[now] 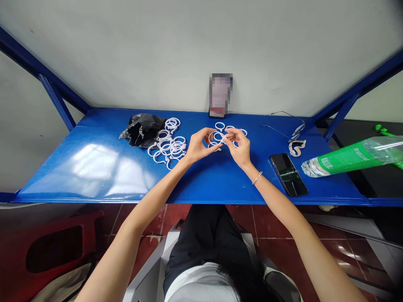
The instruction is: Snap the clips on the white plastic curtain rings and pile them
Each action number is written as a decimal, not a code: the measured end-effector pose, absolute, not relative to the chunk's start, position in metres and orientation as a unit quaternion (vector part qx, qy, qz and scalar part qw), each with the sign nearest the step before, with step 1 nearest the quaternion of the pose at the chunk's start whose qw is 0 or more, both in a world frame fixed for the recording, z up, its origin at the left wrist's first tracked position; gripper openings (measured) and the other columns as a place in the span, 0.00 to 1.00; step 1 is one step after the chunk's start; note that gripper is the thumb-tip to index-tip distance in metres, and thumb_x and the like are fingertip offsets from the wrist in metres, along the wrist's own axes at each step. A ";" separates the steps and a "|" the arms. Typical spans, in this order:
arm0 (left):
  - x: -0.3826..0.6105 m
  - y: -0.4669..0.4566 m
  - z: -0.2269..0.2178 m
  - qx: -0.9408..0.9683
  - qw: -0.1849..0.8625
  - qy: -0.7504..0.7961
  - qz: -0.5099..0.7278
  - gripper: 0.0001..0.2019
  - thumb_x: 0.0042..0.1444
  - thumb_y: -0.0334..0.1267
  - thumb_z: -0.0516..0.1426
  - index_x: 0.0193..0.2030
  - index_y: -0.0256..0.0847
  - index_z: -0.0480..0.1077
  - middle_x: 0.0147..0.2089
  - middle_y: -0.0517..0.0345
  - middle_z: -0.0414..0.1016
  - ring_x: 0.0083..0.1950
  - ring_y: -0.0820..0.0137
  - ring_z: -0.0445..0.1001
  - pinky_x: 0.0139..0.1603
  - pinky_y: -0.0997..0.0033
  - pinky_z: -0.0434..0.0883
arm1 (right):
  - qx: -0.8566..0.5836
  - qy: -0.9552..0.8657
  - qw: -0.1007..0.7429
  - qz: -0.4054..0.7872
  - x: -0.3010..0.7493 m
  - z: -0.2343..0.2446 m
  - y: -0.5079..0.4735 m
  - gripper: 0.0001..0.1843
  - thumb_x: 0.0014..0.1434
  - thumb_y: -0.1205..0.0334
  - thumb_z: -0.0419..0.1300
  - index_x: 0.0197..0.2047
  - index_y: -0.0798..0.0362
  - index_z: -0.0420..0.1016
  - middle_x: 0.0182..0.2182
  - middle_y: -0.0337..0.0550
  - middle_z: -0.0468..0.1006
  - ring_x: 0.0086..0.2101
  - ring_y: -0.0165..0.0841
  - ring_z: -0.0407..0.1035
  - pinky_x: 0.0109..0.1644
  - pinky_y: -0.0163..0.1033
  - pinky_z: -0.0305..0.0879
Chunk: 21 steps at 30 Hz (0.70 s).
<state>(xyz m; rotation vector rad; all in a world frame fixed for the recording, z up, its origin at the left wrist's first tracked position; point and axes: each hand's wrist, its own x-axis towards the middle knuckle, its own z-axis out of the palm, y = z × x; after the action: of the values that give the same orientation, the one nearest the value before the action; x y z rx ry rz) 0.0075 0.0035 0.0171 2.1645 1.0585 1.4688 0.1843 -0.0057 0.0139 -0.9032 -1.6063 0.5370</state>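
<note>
Between my two hands is a white plastic curtain ring (214,136) with a small eyelet. My right hand (241,150) pinches the ring near its eyelet, thumb against fingertips. On the other side my left hand (199,145) curls its thumb and fingers at the ring's left edge. More white rings lie on the blue table beneath and behind my hands, among them one ring (219,123) just beyond the fingers; some are partly covered. To the left is a loose pile of white rings (170,147), beside an opened black plastic bag (145,126).
A phone (217,94) with a blurred screen leans on the wall. At the right of the blue table (201,180) lie a dark phone (289,174), eyeglasses (297,131), a white curved item (297,148) and a green-labelled bottle (349,157). Blue metal braces (56,100) flank both sides.
</note>
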 end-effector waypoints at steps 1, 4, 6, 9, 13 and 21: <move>0.007 0.003 0.017 0.757 0.160 0.371 0.514 0.21 0.53 0.53 0.64 0.45 0.38 0.71 0.29 0.63 0.71 0.27 0.77 0.67 0.32 0.76 0.69 | -0.385 -0.681 0.576 0.235 0.184 0.014 -0.006 0.15 0.61 0.51 0.64 0.49 0.46 0.72 0.34 0.39 0.79 0.34 0.34 0.75 0.40 0.42 0.75; 0.008 0.003 0.018 0.757 0.161 0.372 0.512 0.22 0.53 0.53 0.64 0.45 0.38 0.72 0.29 0.63 0.72 0.27 0.77 0.67 0.31 0.76 0.69 | -0.387 -0.678 0.578 0.237 0.184 0.015 -0.006 0.21 0.61 0.50 0.64 0.54 0.45 0.67 0.32 0.37 0.77 0.33 0.34 0.74 0.38 0.41 0.75; 0.008 0.002 0.018 0.760 0.158 0.368 0.513 0.22 0.53 0.53 0.64 0.45 0.37 0.72 0.29 0.62 0.72 0.26 0.77 0.67 0.31 0.76 0.69 | -0.383 -0.682 0.579 0.230 0.184 0.015 -0.006 0.21 0.61 0.50 0.64 0.53 0.46 0.66 0.31 0.37 0.76 0.32 0.33 0.74 0.37 0.41 0.74; 0.008 0.002 0.019 0.763 0.154 0.364 0.512 0.22 0.53 0.54 0.64 0.45 0.37 0.73 0.29 0.62 0.73 0.27 0.76 0.68 0.32 0.76 0.69 | -0.377 -0.690 0.578 0.218 0.185 0.014 -0.005 0.18 0.62 0.51 0.63 0.52 0.46 0.65 0.31 0.37 0.76 0.32 0.33 0.73 0.36 0.41 0.74; 0.007 0.001 0.020 0.766 0.156 0.371 0.502 0.24 0.53 0.56 0.63 0.46 0.37 0.73 0.30 0.61 0.73 0.27 0.76 0.68 0.32 0.75 0.69 | -0.380 -0.701 0.569 0.201 0.186 0.013 -0.005 0.16 0.63 0.51 0.61 0.50 0.46 0.66 0.31 0.37 0.75 0.32 0.34 0.73 0.37 0.42 0.74; 0.007 0.000 0.021 0.768 0.150 0.367 0.504 0.24 0.54 0.57 0.63 0.45 0.37 0.73 0.30 0.61 0.73 0.27 0.76 0.68 0.32 0.75 0.69 | -0.370 -0.714 0.566 0.181 0.188 0.014 -0.006 0.11 0.63 0.57 0.61 0.47 0.45 0.67 0.33 0.36 0.75 0.33 0.32 0.73 0.36 0.39 0.73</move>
<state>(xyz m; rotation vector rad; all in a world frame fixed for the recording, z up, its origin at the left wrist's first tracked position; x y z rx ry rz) 0.0070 0.0001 0.0212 2.2059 1.0537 1.4469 0.1879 -0.0060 0.0145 -0.8701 -1.6790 0.4264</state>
